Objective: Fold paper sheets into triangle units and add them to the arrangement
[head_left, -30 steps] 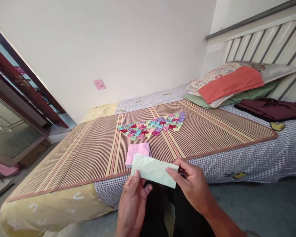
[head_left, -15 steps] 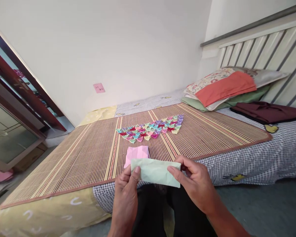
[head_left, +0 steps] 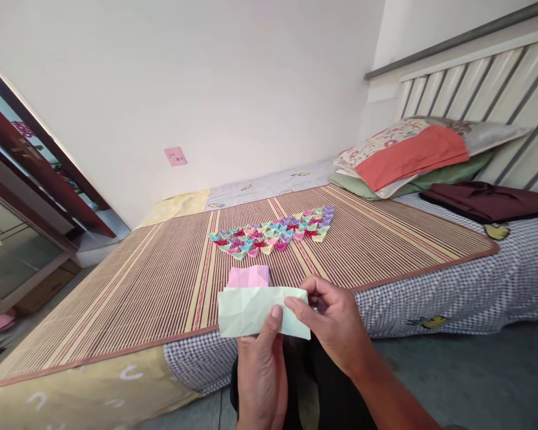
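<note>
A pale green sheet of paper [head_left: 246, 310], folded into a long strip, is held up in front of me over the bed's near edge. My left hand [head_left: 264, 364] grips its lower edge right of the middle, thumb on the front and fingers behind. At the strip's right end, my right hand [head_left: 334, 319] pinches the paper between thumb and fingers. Just behind the strip lies a stack of pink paper [head_left: 248, 276], partly covered by it. Farther back, several small folded paper boats [head_left: 273, 233] in many colours stand in rows on the mat.
A striped bamboo mat [head_left: 152, 286] covers the bed. Pillows [head_left: 407, 155] and a folded maroon cloth [head_left: 488, 200] lie by the white headboard [head_left: 484, 83] at right. A pink note [head_left: 176, 156] is on the wall. At left is a doorway [head_left: 49, 149].
My left hand has shifted right along the green paper, from its left end to near the middle. The paper and my right hand have moved a little left.
</note>
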Demonstrator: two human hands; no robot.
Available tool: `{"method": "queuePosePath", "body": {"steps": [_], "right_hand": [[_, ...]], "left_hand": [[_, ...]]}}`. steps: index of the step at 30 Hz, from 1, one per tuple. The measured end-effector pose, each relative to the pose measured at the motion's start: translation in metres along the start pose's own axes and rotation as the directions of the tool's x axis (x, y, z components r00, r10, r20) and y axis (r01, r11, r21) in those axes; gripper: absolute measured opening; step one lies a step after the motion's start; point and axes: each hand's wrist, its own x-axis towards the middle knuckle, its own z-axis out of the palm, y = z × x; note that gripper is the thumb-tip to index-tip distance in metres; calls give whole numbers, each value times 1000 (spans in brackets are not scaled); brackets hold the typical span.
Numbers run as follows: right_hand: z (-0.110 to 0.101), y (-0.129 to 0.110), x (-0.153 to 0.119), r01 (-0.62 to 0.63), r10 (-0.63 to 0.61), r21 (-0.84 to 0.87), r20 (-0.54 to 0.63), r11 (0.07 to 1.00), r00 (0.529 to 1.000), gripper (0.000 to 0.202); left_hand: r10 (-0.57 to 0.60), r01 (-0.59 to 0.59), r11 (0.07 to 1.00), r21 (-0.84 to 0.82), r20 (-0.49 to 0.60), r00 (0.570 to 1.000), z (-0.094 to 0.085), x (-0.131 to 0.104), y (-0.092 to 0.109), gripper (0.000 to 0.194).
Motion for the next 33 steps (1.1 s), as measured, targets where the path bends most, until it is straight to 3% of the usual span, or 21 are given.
{"method": "queuePosePath", "body": {"steps": [6, 14, 20, 23, 28, 33], "right_hand": [[1, 5, 2, -80, 76, 133, 34, 988, 997, 34], [-4, -4, 4, 101, -100, 15, -61, 995, 993, 29], [-10, -9, 2, 99, -94, 67, -84, 993, 992, 25], [-9, -11, -6, 144, -142, 9, -106, 990, 984, 19], [-2, -19, -19, 298, -311, -142, -79, 944, 947, 15], [4, -19, -21, 284, -292, -112, -55, 952, 955, 22]], "left_hand": [[88, -87, 994, 61, -21, 996, 0, 2, 0, 38], [78, -72, 989, 126, -39, 996, 5, 1, 7, 28], [143, -137, 986, 95, -58, 988, 12, 3, 12, 33], [175, -172, 984, 51, -74, 982, 13, 3, 14, 38], [124, -124, 992, 3, -54, 991, 13, -2, 18, 34], [7, -16, 995, -98, -101, 995, 17, -6, 22, 38]]}}
